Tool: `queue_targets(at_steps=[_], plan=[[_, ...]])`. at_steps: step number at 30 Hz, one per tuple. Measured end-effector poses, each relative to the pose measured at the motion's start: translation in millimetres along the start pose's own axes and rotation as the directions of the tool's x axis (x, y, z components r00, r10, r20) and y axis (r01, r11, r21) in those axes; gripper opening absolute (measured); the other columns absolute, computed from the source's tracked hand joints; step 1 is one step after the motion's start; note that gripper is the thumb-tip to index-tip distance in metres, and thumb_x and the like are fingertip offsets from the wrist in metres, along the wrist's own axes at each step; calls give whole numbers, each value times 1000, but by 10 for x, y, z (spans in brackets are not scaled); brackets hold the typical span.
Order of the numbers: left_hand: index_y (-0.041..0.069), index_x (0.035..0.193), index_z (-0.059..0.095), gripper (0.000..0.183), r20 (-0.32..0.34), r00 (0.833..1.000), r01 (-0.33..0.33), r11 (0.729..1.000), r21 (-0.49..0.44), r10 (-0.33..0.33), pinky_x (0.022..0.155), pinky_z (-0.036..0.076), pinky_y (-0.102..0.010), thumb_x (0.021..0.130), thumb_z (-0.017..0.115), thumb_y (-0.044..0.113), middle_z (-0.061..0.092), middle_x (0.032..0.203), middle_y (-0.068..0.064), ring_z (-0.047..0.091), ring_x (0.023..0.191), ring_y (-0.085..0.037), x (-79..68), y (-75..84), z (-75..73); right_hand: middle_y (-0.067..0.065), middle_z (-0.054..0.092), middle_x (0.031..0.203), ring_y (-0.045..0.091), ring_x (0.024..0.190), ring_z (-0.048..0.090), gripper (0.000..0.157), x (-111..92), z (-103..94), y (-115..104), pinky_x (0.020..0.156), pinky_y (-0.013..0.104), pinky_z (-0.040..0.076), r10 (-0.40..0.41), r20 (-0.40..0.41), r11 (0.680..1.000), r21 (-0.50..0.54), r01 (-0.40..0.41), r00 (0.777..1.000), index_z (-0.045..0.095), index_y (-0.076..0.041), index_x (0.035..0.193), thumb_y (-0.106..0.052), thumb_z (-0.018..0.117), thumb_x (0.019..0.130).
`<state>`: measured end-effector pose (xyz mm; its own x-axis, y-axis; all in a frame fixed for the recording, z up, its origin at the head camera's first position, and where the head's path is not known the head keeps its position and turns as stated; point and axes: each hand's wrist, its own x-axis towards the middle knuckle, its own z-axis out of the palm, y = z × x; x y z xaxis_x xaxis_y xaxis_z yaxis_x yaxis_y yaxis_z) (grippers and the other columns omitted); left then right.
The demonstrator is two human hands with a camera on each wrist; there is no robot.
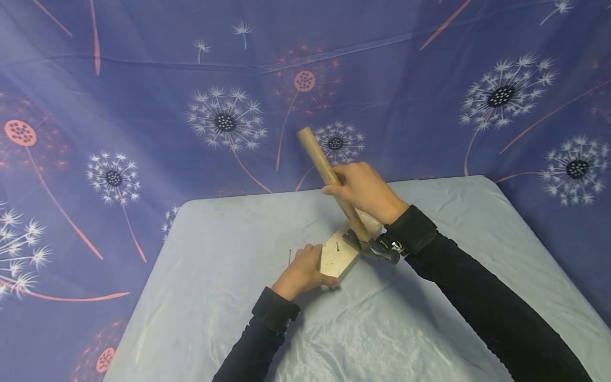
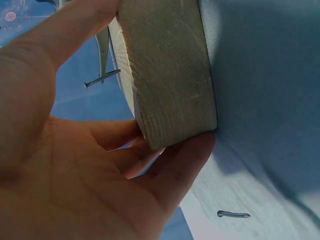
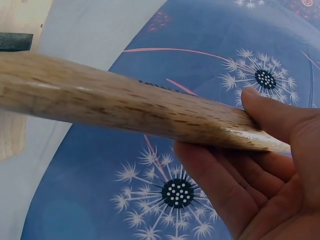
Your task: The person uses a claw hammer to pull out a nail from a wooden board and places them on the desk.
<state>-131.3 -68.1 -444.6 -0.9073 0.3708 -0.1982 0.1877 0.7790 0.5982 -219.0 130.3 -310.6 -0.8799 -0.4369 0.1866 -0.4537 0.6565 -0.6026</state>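
My left hand (image 1: pixel 302 271) grips the near end of a pale wooden block (image 1: pixel 336 263), thumb on one side and fingers on the other. A nail (image 1: pixel 338 247) stands in the block's top face; the left wrist view shows this nail (image 2: pixel 102 78) jutting out from the wood. With my right hand (image 1: pixel 365 191) I hold a claw hammer (image 1: pixel 329 172) by its wooden handle, thumb and fingers around it. The handle points up and away, and its dark metal head (image 1: pixel 374 249) is low over the block, beside the nail. In the right wrist view the handle (image 3: pixel 125 107) crosses the frame.
A loose nail (image 2: pixel 233 214) lies on the pale cloth of the table (image 1: pixel 215 318), left of my left hand in the head view. Behind the table hangs a blue-purple curtain (image 1: pixel 157 79) with a dandelion print.
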Motion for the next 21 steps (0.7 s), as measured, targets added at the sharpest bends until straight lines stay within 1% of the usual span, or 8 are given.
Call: queue_targets(at_steps=[6,10,13,17,21], plan=[[0,148,54,89,-5,1000,-15,1000,-1,15,89,49,-45,79,97,36,58,117,-9,52,107,-29,6,3,33,7,74,97,21,80,70,33,-13,6,-3,70,42,56,-13,-14,1000,19,14,1000,73,-8,124,-33,76,102],[1,149,54,89,-8,1000,2,1000,-25,-2,90,49,-46,79,97,35,58,118,-9,52,109,-30,-8,20,26,4,73,95,20,80,69,32,-72,-6,-6,72,42,55,-40,-44,998,40,42,998,71,-12,126,-33,74,103],[0,149,54,89,-12,1000,9,1000,-27,-9,91,49,-48,79,97,34,58,121,-11,53,111,-32,-16,33,5,1,73,95,18,80,68,33,-121,-17,-6,73,41,55,-55,-67,997,51,58,996,70,-14,131,-33,73,104],[0,147,56,87,12,1000,24,1000,-18,-24,92,49,-49,79,97,36,59,121,-12,53,112,-33,1,42,-13,1,73,96,18,81,69,38,-188,-30,15,73,41,55,-43,-97,997,56,49,994,69,-13,136,-35,73,104],[1,137,62,77,40,997,66,998,-12,-66,88,50,-47,78,97,36,57,115,-9,52,106,-29,39,60,-11,2,73,98,20,83,69,41,-250,-49,45,74,41,56,-20,-130,996,81,30,991,69,-13,137,-35,74,103]])
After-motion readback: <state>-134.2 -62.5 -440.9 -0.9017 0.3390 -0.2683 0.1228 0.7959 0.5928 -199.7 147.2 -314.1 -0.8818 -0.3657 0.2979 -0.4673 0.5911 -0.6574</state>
